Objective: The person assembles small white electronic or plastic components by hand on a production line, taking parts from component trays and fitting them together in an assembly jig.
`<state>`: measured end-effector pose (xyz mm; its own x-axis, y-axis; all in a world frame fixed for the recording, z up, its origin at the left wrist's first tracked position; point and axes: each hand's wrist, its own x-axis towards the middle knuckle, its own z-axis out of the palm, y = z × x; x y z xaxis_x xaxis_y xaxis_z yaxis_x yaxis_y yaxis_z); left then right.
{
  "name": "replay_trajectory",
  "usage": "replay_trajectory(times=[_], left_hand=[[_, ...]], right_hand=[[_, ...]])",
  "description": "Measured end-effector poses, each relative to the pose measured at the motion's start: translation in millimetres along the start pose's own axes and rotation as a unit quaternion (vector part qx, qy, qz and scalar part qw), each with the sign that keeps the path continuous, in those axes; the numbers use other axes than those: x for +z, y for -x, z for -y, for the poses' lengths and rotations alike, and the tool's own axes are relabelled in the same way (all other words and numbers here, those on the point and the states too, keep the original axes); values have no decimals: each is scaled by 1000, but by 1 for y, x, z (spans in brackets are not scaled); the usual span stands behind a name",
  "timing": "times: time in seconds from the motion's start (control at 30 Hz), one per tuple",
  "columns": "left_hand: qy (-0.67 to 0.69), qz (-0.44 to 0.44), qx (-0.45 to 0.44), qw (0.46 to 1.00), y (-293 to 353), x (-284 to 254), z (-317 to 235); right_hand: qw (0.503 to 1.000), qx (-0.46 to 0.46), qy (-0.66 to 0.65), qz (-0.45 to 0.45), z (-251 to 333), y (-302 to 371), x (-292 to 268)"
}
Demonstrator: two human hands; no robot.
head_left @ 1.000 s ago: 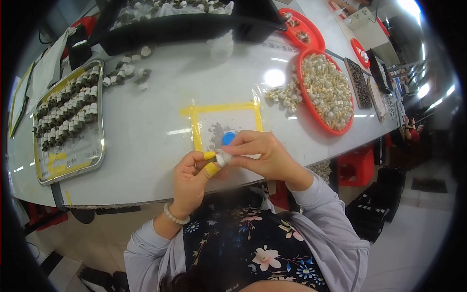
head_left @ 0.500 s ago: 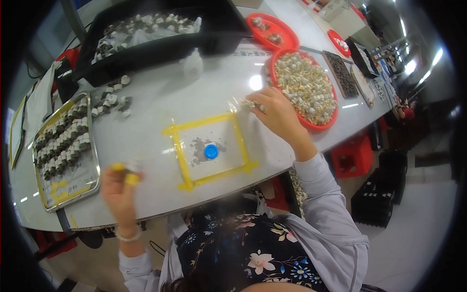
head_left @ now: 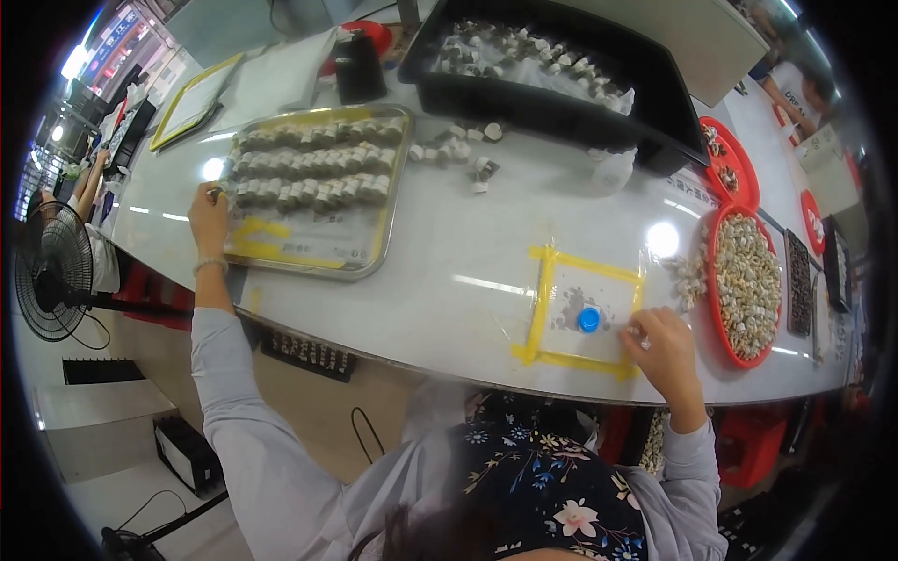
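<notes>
My left hand point(head_left: 208, 224) is at the left edge of a shallow metal tray point(head_left: 383, 245), its fingers closed on a small dark thing mostly hidden by them. Rows of small white-and-dark cylindrical pieces point(head_left: 313, 161) stand in this tray. On the right, my right hand point(head_left: 666, 353) pinches a small whitish piece, blurred, over the right side of a yellow-taped rectangle point(head_left: 537, 318). Inside the tape lies a blue round cap point(head_left: 588, 320) among grey spots. Just right of that hand is a red round tray point(head_left: 718, 323) heaped with small cream-coloured pieces point(head_left: 746, 280).
A black bin point(head_left: 552, 98) of similar white-and-dark pieces stands at the back, with loose pieces point(head_left: 454, 150) and a white squeeze bottle point(head_left: 614, 172) before it. Another red tray point(head_left: 742, 182) sits back right. A fan point(head_left: 54, 271) and other people are beyond the table.
The view has swung left. My left hand has moved from the tray's near right side to its left edge. My right hand has come from beside the red tray to the taped rectangle.
</notes>
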<state>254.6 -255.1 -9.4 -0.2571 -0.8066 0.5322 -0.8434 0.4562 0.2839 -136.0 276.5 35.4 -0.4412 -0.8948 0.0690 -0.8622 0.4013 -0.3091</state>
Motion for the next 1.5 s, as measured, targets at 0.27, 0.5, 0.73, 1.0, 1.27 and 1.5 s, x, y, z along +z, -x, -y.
replay_trajectory(times=[0.27,0.5,0.73,1.0,1.27,1.5], left_hand=[[58,150,-66,985,-12,10,0],[248,184,116,944,49,-23,-218],[274,215,462,816,91,30,-307],[253,357,336,834,123,1,-312],[351,354,312,809,150,-12,-308],[644,503,-165,553,194,-36,-319]], right_hand=[[996,-26,-81,19,-6,-4,-2],[993,-90,-61,-37,-5,-9,6],[992,-48,-103,-57,-7,-6,9],[980,-65,-184,-35,8,-14,13],[983,-164,-81,-28,11,-29,16],[981,-192,-22,16,15,-33,14]])
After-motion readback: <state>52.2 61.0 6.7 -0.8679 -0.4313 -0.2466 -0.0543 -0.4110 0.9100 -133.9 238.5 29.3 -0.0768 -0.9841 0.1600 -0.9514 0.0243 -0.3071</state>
